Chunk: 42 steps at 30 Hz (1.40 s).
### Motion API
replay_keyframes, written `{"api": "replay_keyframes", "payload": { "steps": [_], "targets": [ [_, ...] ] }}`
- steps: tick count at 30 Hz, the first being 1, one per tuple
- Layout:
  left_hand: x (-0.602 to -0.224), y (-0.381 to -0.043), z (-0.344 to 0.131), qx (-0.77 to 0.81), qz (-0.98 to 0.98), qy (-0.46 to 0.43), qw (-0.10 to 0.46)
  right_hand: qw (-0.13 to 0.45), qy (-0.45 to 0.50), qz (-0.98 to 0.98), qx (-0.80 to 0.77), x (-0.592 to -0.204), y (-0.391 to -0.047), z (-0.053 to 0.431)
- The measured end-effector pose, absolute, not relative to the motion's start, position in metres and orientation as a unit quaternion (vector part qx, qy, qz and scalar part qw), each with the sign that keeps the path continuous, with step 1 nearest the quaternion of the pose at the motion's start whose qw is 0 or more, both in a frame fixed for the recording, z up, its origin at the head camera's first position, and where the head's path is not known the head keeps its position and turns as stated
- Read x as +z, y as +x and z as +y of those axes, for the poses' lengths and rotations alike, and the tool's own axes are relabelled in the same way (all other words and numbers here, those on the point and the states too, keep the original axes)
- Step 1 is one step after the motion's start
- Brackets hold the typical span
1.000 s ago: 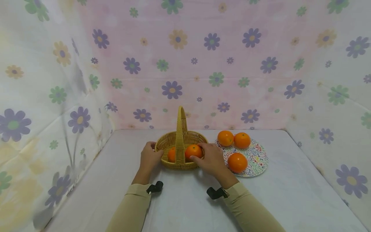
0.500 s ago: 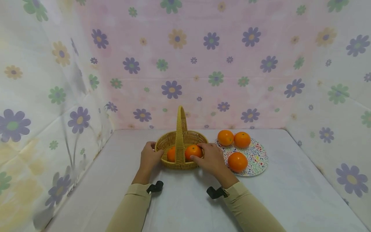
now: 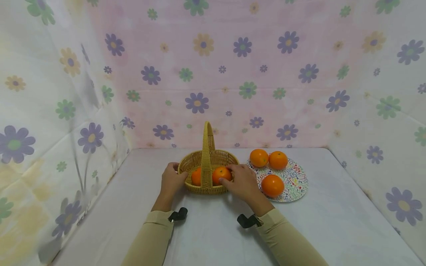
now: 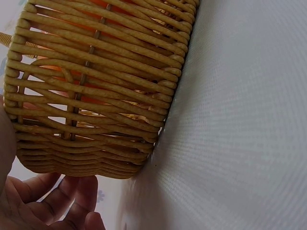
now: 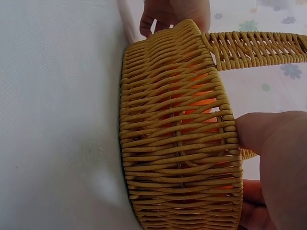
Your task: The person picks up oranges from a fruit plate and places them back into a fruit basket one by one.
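Note:
A yellow-brown wicker basket [image 3: 207, 188] with a tall arched handle stands on the white table. Two oranges lie inside, a left one [image 3: 195, 177] partly behind the handle and a right one [image 3: 221, 175]. My left hand [image 3: 172, 183] grips the basket's left end, thumb at the rim; in the left wrist view its fingers curl behind the woven wall. My right hand [image 3: 244, 183] reaches over the right rim, thumb and fingers pinching the right orange. In the right wrist view the basket wall [image 5: 182, 129] hides most of that orange.
Right of the basket lies a round plate [image 3: 294, 179] with a colourful speckled pattern, bearing three oranges, one of them [image 3: 273, 186] near my right wrist. Flowered cloth walls [image 3: 226, 81] enclose the table at the back and both sides.
The two oranges in the basket have shifted very slightly left and down. Both hands and the basket have stayed in nearly the same place.

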<state>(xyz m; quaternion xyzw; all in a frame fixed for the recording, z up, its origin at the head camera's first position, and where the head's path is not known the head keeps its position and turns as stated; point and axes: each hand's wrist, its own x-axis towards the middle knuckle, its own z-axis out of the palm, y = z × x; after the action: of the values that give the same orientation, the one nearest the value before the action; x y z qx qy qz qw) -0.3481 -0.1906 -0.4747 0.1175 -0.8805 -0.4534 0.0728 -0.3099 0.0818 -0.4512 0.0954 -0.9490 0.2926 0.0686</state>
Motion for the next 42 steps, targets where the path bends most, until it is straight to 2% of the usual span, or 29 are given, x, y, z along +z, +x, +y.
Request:
{"api": "replay_keyframes", "payload": {
  "steps": [13, 30, 42],
  "targets": [
    [-0.478, -0.348, -0.192, -0.454, -0.880, 0.112, 0.082, 0.070, 0.112, -0.932, 0.339, -0.444, -0.309, 0.092],
    [-0.478, -0.348, -0.191, -0.456, -0.878, 0.118, 0.083, 0.108, 0.140, -0.940, 0.292, -0.425, -0.296, 0.154],
    [-0.477, -0.348, -0.192, -0.458, -0.877, 0.115, 0.086, 0.043, 0.116, -0.949, 0.289, -0.417, -0.288, 0.199]
  ]
}}
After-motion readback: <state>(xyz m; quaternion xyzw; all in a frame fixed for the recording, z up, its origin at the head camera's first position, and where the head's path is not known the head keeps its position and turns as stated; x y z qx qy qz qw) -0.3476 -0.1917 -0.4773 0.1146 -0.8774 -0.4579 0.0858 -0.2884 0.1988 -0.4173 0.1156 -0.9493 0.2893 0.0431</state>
